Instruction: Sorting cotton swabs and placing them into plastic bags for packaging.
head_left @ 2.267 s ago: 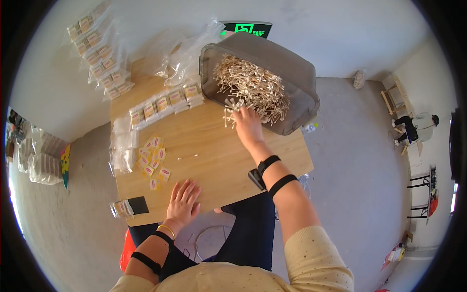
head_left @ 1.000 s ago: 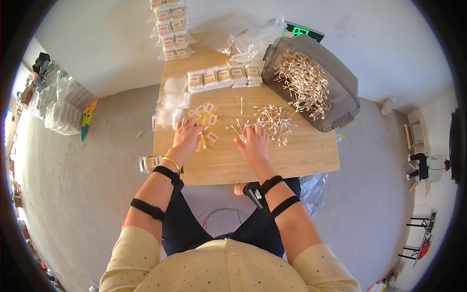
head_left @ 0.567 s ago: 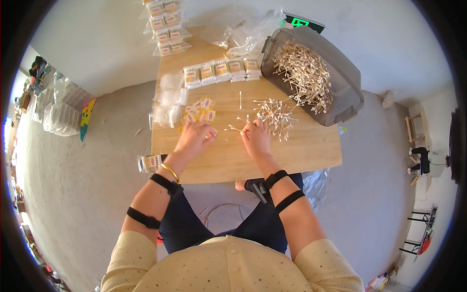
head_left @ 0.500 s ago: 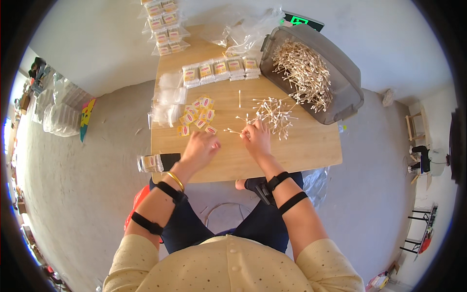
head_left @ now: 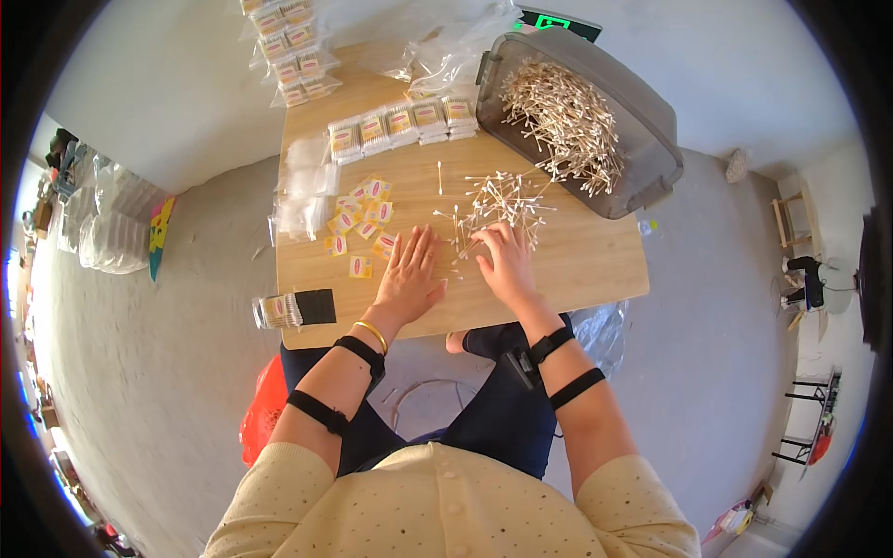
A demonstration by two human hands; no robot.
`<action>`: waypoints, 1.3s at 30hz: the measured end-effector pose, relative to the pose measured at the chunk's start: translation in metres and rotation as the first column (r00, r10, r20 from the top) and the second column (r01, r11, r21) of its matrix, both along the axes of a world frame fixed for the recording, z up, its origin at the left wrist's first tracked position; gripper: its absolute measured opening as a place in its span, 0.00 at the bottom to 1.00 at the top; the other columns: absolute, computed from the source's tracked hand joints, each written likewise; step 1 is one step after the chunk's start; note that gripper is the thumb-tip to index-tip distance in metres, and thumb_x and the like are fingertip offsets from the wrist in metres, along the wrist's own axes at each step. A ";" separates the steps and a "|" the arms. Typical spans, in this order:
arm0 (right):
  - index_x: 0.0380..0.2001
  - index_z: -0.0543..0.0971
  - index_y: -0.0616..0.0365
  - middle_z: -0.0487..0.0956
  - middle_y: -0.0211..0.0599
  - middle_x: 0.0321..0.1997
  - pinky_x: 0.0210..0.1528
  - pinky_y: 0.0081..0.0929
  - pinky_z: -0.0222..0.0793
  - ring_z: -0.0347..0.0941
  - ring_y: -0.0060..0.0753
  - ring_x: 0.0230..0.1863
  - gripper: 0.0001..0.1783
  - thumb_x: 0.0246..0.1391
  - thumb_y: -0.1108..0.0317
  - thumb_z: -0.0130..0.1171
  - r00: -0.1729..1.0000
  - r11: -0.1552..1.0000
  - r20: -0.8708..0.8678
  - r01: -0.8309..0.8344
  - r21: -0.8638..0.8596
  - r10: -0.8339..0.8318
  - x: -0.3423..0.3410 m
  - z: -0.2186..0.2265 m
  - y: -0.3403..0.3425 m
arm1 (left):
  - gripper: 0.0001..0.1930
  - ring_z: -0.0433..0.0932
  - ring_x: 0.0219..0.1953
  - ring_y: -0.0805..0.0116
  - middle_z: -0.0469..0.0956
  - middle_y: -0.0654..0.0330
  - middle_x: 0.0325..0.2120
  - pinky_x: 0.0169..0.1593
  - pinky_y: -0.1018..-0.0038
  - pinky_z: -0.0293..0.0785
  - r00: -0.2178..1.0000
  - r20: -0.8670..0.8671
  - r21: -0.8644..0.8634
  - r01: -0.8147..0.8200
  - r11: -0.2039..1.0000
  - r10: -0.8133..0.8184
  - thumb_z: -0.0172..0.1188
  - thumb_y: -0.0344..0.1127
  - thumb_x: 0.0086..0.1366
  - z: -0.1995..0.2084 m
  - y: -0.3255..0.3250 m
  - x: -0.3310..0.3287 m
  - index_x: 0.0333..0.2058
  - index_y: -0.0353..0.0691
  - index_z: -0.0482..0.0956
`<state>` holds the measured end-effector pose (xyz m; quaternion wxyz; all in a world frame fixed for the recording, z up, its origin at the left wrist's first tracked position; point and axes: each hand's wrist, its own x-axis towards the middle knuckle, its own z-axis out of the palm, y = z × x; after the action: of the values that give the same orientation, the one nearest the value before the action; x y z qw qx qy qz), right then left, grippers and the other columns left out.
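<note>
My left hand [head_left: 409, 282] lies flat on the wooden table [head_left: 577, 270], palm down, fingers stretched out and holding nothing. Just left of it are several small yellow-and-white printed cards [head_left: 361, 267]. My right hand [head_left: 507, 270] is at the near edge of a loose pile of cotton swabs [head_left: 507, 203]. Its fingers are bent and touch the swabs, with the thumb apart from them; I see no swab gripped. A few swabs lie in the gap between my hands, and a single swab [head_left: 440, 177] stands out farther back.
A grey bin [head_left: 651, 121] of swabs tilts at the back right. Packed swab bags [head_left: 400, 126] line the back, with clear empty bags [head_left: 307, 191] at the left. One filled pack [head_left: 276, 312] sits on a black block [head_left: 316, 306] at the near-left edge. More packs [head_left: 296, 65] are stacked behind.
My left hand has moved right and flattened onto the table. My right hand's pinch on swabs has loosened, and its fingers now reach into the pile's near edge. The view has shifted slightly.
</note>
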<state>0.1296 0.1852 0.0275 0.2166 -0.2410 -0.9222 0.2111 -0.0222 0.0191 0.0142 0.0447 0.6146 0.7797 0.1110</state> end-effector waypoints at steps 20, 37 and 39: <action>0.33 0.82 0.48 0.75 0.33 0.44 0.56 0.45 0.65 0.70 0.46 0.53 0.07 0.51 0.67 0.71 0.994 0.997 0.094 -0.058 -0.048 0.062 0.000 -0.010 -0.001 | 0.22 0.69 0.65 0.53 0.73 0.56 0.57 0.73 0.55 0.60 0.962 0.261 0.301 -0.007 0.954 -0.075 0.63 0.30 0.62 -0.013 -0.021 0.029 0.56 0.39 0.75; 0.39 0.80 0.50 0.76 0.33 0.44 0.54 0.43 0.69 0.72 0.46 0.51 0.10 0.53 0.71 0.68 0.999 0.992 0.027 -0.015 -0.122 0.018 0.003 -0.024 0.004 | 0.36 0.51 0.78 0.58 0.55 0.56 0.75 0.79 0.53 0.44 0.999 0.035 0.000 0.034 0.999 -0.034 0.55 0.48 0.73 0.001 -0.015 0.030 0.74 0.40 0.56; 0.39 0.81 0.50 0.75 0.33 0.46 0.55 0.43 0.69 0.72 0.45 0.52 0.10 0.53 0.71 0.68 0.999 0.996 -0.050 -0.006 -0.090 0.002 -0.004 -0.005 -0.002 | 0.36 0.51 0.78 0.59 0.55 0.57 0.75 0.79 0.54 0.45 0.998 0.041 -0.014 0.040 0.999 -0.040 0.55 0.48 0.73 0.002 -0.017 0.026 0.74 0.41 0.57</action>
<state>0.1256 0.1828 0.0224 0.2277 -0.2433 -0.9066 0.2590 0.0041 0.0025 0.0166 0.0671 0.6273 0.7670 0.1168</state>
